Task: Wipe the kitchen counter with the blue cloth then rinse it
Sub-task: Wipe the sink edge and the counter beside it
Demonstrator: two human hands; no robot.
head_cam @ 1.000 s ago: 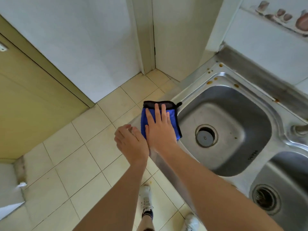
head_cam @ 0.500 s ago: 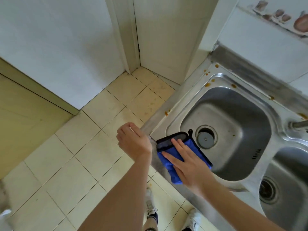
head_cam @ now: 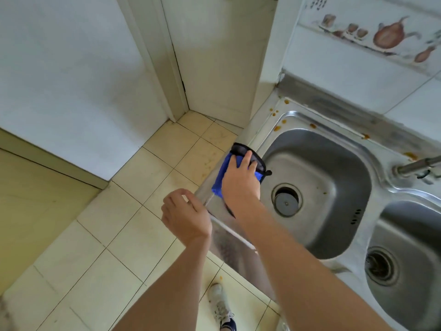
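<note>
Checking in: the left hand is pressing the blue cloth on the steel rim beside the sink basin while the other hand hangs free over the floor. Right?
Not quite: the head view shows the right hand pressing the blue cloth on the steel rim beside the sink basin. The left hand is the one hanging free over the floor.
</note>
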